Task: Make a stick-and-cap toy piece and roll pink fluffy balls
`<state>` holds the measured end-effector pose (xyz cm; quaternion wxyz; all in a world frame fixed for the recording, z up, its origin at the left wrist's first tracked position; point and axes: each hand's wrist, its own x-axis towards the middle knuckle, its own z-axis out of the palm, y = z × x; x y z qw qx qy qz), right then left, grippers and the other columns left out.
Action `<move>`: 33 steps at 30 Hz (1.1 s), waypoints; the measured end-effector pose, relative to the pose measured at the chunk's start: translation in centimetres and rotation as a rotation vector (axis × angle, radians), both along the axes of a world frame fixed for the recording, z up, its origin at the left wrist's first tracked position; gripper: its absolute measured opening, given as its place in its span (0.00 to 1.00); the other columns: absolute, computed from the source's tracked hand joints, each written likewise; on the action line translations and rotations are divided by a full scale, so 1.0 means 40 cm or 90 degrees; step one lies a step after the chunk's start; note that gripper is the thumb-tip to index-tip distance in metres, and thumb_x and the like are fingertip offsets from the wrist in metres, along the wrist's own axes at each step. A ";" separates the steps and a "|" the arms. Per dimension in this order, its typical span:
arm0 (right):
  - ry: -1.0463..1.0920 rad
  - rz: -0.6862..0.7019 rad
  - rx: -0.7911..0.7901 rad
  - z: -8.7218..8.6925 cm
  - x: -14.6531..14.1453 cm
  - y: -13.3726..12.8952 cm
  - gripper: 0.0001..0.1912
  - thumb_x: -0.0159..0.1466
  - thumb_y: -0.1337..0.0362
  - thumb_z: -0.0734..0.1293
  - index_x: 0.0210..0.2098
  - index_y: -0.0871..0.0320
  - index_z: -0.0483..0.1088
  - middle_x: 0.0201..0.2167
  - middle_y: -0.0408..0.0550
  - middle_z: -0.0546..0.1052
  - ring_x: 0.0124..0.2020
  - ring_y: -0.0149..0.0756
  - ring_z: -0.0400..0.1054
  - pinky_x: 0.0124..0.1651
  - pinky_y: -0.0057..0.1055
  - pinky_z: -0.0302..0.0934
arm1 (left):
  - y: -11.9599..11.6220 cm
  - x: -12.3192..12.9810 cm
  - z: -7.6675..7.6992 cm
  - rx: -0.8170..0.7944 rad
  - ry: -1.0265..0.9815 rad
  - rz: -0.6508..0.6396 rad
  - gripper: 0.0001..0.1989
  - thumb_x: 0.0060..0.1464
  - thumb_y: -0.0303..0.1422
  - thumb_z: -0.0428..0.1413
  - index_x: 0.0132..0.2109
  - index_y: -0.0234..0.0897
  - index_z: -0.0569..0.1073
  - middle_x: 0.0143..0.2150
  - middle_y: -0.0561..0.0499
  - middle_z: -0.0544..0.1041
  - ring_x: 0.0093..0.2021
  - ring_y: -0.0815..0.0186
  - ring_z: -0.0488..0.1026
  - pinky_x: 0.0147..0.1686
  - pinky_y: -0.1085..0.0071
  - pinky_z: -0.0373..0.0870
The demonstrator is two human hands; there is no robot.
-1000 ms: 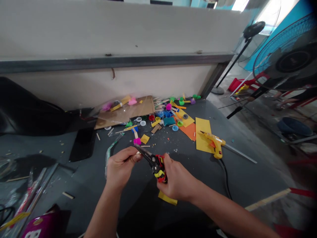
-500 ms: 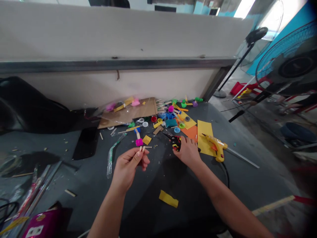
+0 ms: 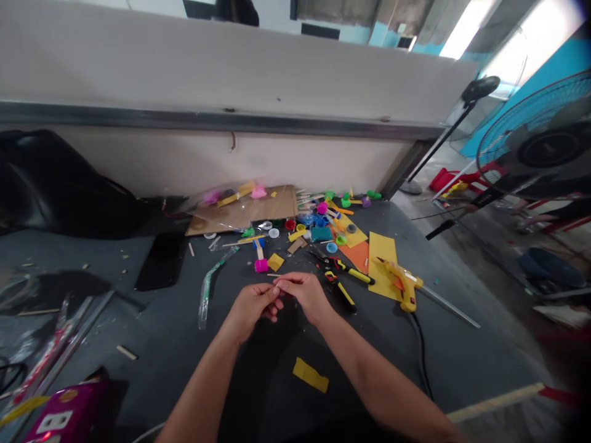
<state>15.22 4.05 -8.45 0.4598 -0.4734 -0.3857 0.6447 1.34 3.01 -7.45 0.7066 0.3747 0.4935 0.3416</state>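
Note:
In front of me my left hand [image 3: 252, 307] is closed in a pinch on short pale wooden sticks, now almost wholly covered by fingers. Fingertips of my right hand [image 3: 302, 292] meet it there, pinched together; what they hold is hidden. Just beyond the hands lie a thin wooden stick [image 3: 274, 275], a magenta cap [image 3: 261, 265] joined to a stick, and a small yellow paper square [image 3: 276, 262]. Black-and-yellow pliers [image 3: 341, 274] rest with handles spread to the right of my right hand, apart from it.
A yellow glue gun [image 3: 404, 284] with a glue stick lies on yellow paper [image 3: 382, 246] at right, its cord trailing forward. Bottle caps, sticks and cardboard [image 3: 244, 206] crowd the back. A phone [image 3: 160, 261] and purple power box [image 3: 67, 409] are at left. A yellow strip [image 3: 311, 375] lies in front.
My right hand has let go of the pliers, which now lie on the table, and has moved left to meet my left hand at the sticks. The view has shifted slightly.

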 end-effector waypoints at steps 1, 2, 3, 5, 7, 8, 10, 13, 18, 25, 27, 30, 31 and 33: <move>0.021 -0.016 -0.015 -0.014 -0.005 0.004 0.10 0.48 0.60 0.72 0.28 0.59 0.77 0.22 0.44 0.77 0.24 0.31 0.67 0.27 0.26 0.57 | 0.002 -0.006 -0.009 -0.020 -0.018 0.012 0.14 0.44 0.40 0.61 0.30 0.31 0.75 0.21 0.52 0.73 0.18 0.74 0.65 0.18 0.78 0.66; 0.040 -0.034 -0.026 -0.026 -0.008 0.008 0.10 0.47 0.60 0.72 0.28 0.59 0.77 0.22 0.44 0.77 0.23 0.31 0.67 0.25 0.25 0.55 | 0.003 -0.012 -0.016 -0.037 -0.042 0.031 0.14 0.44 0.40 0.61 0.31 0.31 0.75 0.22 0.52 0.74 0.18 0.75 0.65 0.18 0.79 0.67; 0.054 -0.054 -0.033 -0.037 -0.010 0.012 0.11 0.48 0.59 0.72 0.28 0.59 0.77 0.22 0.44 0.77 0.23 0.31 0.68 0.24 0.25 0.54 | 0.004 -0.016 -0.023 -0.051 -0.069 0.054 0.14 0.45 0.39 0.61 0.32 0.31 0.76 0.23 0.51 0.75 0.19 0.75 0.66 0.19 0.79 0.68; 0.069 -0.086 -0.035 -0.054 -0.012 0.019 0.12 0.49 0.59 0.71 0.29 0.59 0.76 0.23 0.45 0.77 0.24 0.31 0.68 0.24 0.24 0.54 | 0.005 -0.020 -0.031 -0.056 -0.113 0.094 0.13 0.45 0.38 0.61 0.34 0.31 0.76 0.27 0.49 0.77 0.22 0.74 0.69 0.23 0.78 0.71; 0.064 -0.101 -0.028 -0.064 -0.013 0.023 0.12 0.50 0.58 0.70 0.30 0.59 0.76 0.24 0.45 0.77 0.23 0.31 0.68 0.25 0.25 0.55 | 0.005 -0.017 -0.036 -0.033 -0.128 0.108 0.12 0.45 0.36 0.62 0.35 0.31 0.77 0.29 0.48 0.78 0.25 0.73 0.70 0.28 0.76 0.72; 0.060 -0.110 -0.023 -0.067 -0.014 0.024 0.12 0.50 0.58 0.70 0.30 0.59 0.76 0.24 0.44 0.77 0.23 0.30 0.67 0.25 0.25 0.55 | 0.004 -0.012 -0.038 -0.015 -0.120 0.108 0.12 0.44 0.35 0.62 0.36 0.31 0.77 0.30 0.48 0.78 0.25 0.73 0.71 0.29 0.76 0.72; 0.050 -0.126 -0.010 -0.070 -0.017 0.024 0.11 0.50 0.59 0.70 0.29 0.59 0.76 0.23 0.43 0.76 0.23 0.29 0.66 0.25 0.24 0.55 | 0.003 -0.003 -0.040 0.026 -0.075 0.112 0.13 0.42 0.35 0.63 0.36 0.32 0.77 0.29 0.48 0.78 0.25 0.72 0.71 0.28 0.75 0.72; 0.039 -0.135 0.007 -0.069 -0.021 0.021 0.09 0.49 0.60 0.70 0.28 0.59 0.76 0.20 0.41 0.74 0.22 0.28 0.64 0.23 0.24 0.53 | 0.001 0.006 -0.041 0.069 0.013 0.122 0.13 0.41 0.38 0.62 0.33 0.32 0.77 0.25 0.49 0.77 0.22 0.70 0.71 0.25 0.74 0.72; 0.049 -0.093 0.013 -0.060 -0.016 0.012 0.11 0.47 0.61 0.71 0.30 0.59 0.76 0.21 0.42 0.73 0.21 0.28 0.62 0.22 0.24 0.54 | 0.000 -0.005 -0.035 0.055 0.051 0.120 0.12 0.42 0.39 0.61 0.28 0.31 0.75 0.21 0.51 0.75 0.18 0.71 0.69 0.21 0.74 0.70; 0.096 -0.064 0.010 -0.060 -0.009 0.004 0.11 0.49 0.63 0.71 0.33 0.58 0.77 0.22 0.42 0.74 0.22 0.27 0.63 0.24 0.24 0.55 | -0.001 -0.017 -0.032 0.063 0.057 0.092 0.11 0.43 0.37 0.60 0.29 0.32 0.75 0.21 0.51 0.75 0.18 0.71 0.69 0.22 0.75 0.70; 0.102 -0.066 -0.001 -0.059 -0.010 0.005 0.11 0.49 0.62 0.71 0.32 0.58 0.77 0.22 0.42 0.74 0.22 0.28 0.63 0.23 0.24 0.55 | -0.002 -0.018 -0.032 0.070 0.065 0.087 0.10 0.43 0.36 0.60 0.29 0.32 0.76 0.21 0.51 0.75 0.18 0.71 0.70 0.22 0.74 0.70; 0.098 -0.076 -0.003 -0.058 -0.009 0.008 0.09 0.49 0.62 0.72 0.30 0.58 0.77 0.21 0.42 0.74 0.22 0.27 0.63 0.22 0.23 0.54 | -0.003 -0.021 -0.032 0.082 0.065 0.065 0.10 0.44 0.37 0.60 0.29 0.32 0.76 0.21 0.51 0.75 0.19 0.71 0.70 0.23 0.74 0.70; 0.096 -0.076 -0.004 -0.058 -0.008 0.009 0.09 0.49 0.62 0.72 0.30 0.59 0.77 0.20 0.42 0.74 0.22 0.27 0.63 0.21 0.22 0.53 | -0.003 -0.023 -0.033 0.084 0.060 0.053 0.11 0.44 0.37 0.60 0.30 0.32 0.76 0.22 0.50 0.75 0.19 0.71 0.70 0.23 0.74 0.70; 0.097 -0.075 -0.010 -0.058 -0.006 0.011 0.09 0.48 0.63 0.72 0.29 0.60 0.77 0.19 0.42 0.74 0.21 0.27 0.63 0.20 0.22 0.52 | -0.003 -0.025 -0.037 0.081 0.036 0.032 0.11 0.44 0.38 0.61 0.30 0.31 0.77 0.22 0.50 0.75 0.19 0.71 0.70 0.23 0.74 0.71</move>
